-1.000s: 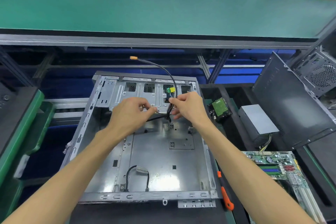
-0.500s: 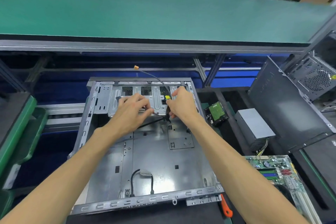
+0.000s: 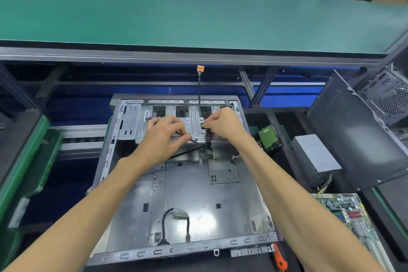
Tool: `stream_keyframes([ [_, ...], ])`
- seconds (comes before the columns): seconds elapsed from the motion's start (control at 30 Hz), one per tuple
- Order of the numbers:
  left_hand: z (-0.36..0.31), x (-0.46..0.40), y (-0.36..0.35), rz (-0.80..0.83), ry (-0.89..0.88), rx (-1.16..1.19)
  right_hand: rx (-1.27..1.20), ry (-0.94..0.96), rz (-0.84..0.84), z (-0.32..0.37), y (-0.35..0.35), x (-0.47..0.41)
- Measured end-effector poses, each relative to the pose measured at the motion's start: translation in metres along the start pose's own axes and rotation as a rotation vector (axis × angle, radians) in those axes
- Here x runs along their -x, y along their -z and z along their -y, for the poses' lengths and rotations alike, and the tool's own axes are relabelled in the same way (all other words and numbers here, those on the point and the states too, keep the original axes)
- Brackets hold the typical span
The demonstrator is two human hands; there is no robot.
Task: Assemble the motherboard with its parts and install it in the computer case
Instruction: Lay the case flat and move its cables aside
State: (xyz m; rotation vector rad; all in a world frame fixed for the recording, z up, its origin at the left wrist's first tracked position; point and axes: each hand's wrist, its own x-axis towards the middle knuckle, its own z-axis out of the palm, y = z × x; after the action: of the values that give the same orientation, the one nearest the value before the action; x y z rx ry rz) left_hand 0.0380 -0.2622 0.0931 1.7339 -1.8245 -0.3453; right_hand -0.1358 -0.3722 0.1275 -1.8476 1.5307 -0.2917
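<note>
Orange connector (image 3: 200, 68) now upright above case (image 3: 198, 194)

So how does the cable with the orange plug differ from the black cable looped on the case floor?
The orange-plug cable stands up above the case's far wall, plug free in the air; the looped cable lies flat on the case floor near the front edge. The first runs down to the right hand; no hand touches the second. Both are thin and black.

You are at a computer assembly line in a factory: a long green conveyor belt (image 3: 198, 11) on aluminium framing runs past, and an open computer case (image 3: 198, 201), a bare motherboard (image 3: 351, 212), a power supply (image 3: 315, 157) and a hard drive (image 3: 268, 138) lie around your station.
</note>
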Motion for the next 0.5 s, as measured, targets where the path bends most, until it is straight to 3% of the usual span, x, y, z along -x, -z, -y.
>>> stream_keyframes([
  [0.1,0.002,-0.001,-0.001,-0.013,-0.008,0.003,-0.24,-0.088,0.113,-0.006,0.006,0.001],
  [0.23,0.001,-0.001,-0.001,-0.014,-0.004,0.018,-0.381,-0.141,0.183,-0.008,0.011,0.005],
  [0.33,0.0,0.0,0.001,-0.026,0.018,0.092,-0.369,-0.149,0.189,-0.002,0.012,0.007],
  [0.5,0.002,0.0,0.006,-0.007,0.027,0.126,-0.265,-0.068,0.059,0.009,0.018,0.008],
])
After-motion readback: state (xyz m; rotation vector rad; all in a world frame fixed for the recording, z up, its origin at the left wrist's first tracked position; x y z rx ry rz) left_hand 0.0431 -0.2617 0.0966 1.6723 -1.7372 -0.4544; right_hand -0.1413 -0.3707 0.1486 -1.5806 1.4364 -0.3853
